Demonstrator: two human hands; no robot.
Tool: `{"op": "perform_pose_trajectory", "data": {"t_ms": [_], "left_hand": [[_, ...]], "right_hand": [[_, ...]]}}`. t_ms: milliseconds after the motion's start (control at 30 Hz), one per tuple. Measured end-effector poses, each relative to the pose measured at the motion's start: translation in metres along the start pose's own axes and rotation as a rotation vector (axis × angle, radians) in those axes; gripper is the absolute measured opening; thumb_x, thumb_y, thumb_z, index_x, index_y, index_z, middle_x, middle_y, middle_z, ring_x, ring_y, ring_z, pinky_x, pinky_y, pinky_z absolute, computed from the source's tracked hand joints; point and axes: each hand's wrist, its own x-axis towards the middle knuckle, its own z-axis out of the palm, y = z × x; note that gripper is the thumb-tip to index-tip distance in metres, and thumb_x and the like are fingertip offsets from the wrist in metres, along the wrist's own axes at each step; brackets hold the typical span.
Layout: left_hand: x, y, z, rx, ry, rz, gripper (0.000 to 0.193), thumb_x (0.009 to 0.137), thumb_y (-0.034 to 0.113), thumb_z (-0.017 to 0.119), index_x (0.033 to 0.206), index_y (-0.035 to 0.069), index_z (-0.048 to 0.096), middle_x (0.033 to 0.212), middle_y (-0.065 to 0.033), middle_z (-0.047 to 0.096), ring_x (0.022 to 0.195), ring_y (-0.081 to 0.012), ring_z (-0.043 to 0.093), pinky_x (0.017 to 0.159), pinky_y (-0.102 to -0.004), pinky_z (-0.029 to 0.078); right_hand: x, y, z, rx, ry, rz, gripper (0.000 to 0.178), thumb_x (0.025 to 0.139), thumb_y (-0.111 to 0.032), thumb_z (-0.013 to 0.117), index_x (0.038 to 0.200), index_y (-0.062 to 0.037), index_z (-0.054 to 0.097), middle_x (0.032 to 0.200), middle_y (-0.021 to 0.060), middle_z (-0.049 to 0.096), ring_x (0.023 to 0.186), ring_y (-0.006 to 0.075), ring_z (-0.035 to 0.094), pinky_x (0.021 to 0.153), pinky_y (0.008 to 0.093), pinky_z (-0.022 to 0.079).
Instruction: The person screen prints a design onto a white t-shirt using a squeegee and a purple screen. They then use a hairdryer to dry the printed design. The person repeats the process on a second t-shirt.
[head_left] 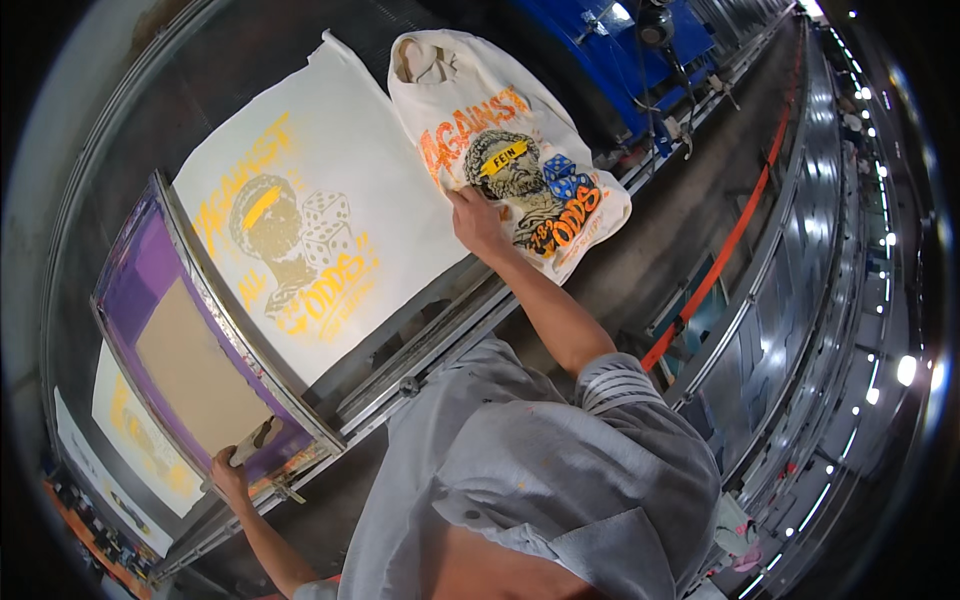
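Observation:
My left hand [230, 477] is at the near end of a screen-printing frame [318, 440], its fingers closed round the end of a pale, dark-stained squeegee [258, 440]. The screen has a purple border and a beige middle. To its right lies a white fabric panel [352, 140] printed in yellow and tan with lettering, a bearded head and dice. A cream hooded sweatshirt [450, 95] overlaps the panel's right side, bearing a similar design in orange, black, yellow and blue. My right hand [478, 222] grips the sweatshirt by its left edge; the fingertips are partly hidden.
Beyond the screen at left, another printed white panel [125, 425] lies on the long table. A metal rail [425, 365] runs along the table's near edge. Blue machinery [620, 50] stands at the far right. An orange-red strip [735, 245] lines the neighbouring table across the aisle.

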Motion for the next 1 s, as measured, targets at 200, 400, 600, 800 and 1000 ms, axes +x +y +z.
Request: {"op": "perform_pose_trajectory", "data": {"t_ms": [200,400,600,800,1000], "left_hand": [[-0.015,0.008,-0.003,-0.028,0.002,-0.028,0.028,0.071,-0.003,0.067,0.096,0.007,0.075,0.096,-0.0113,0.074,0.094,-0.0337,0.068,0.084,-0.0431,0.053],[0.0,0.015,-0.009,-0.012,-0.036,-0.037,0.029,0.071,-0.002,0.066,0.096,0.008,0.075,0.096,-0.0107,0.074,0.095,-0.034,0.067,0.085,-0.0427,0.052],[-0.011,0.001,0.008,-0.055,0.038,0.013,0.03,0.067,0.001,0.07,0.095,0.011,0.075,0.099,-0.0077,0.074,0.1,-0.0321,0.066,0.089,-0.0444,0.048],[-0.025,0.001,-0.009,-0.06,0.083,-0.061,0.034,0.063,-0.003,0.064,0.093,0.01,0.073,0.099,-0.0053,0.073,0.102,-0.0287,0.063,0.096,-0.044,0.042],[-0.015,0.028,-0.017,-0.082,0.06,-0.099,0.036,0.064,-0.008,0.058,0.094,0.005,0.073,0.1,-0.008,0.073,0.106,-0.0312,0.061,0.097,-0.0437,0.039]], "right_hand": [[-0.004,0.045,-0.053,0.246,0.176,-0.035,0.024,0.086,-0.009,0.065,0.109,-0.0042,0.07,0.104,0.0155,0.07,0.099,0.0336,0.066,0.087,0.04,0.052],[0.057,0.156,-0.108,-0.1,0.338,0.437,0.071,0.082,-0.036,0.075,0.136,0.002,0.049,0.135,0.0309,0.052,0.123,0.0462,0.052,0.105,0.0499,0.042],[0.091,0.178,-0.123,-0.116,0.022,0.239,0.048,0.085,-0.035,0.072,0.113,0.0039,0.067,0.105,0.0219,0.069,0.099,0.029,0.067,0.091,0.0417,0.049],[0.082,0.087,-0.139,0.984,-0.326,0.692,0.043,0.094,-0.03,0.068,0.124,0.0004,0.063,0.112,0.0088,0.069,0.099,0.018,0.067,0.089,0.0341,0.052],[0.135,0.017,-0.149,0.928,-0.327,0.429,0.046,0.094,-0.021,0.068,0.132,0.0006,0.057,0.116,0.0098,0.067,0.102,0.0193,0.067,0.088,0.0341,0.054]]}}
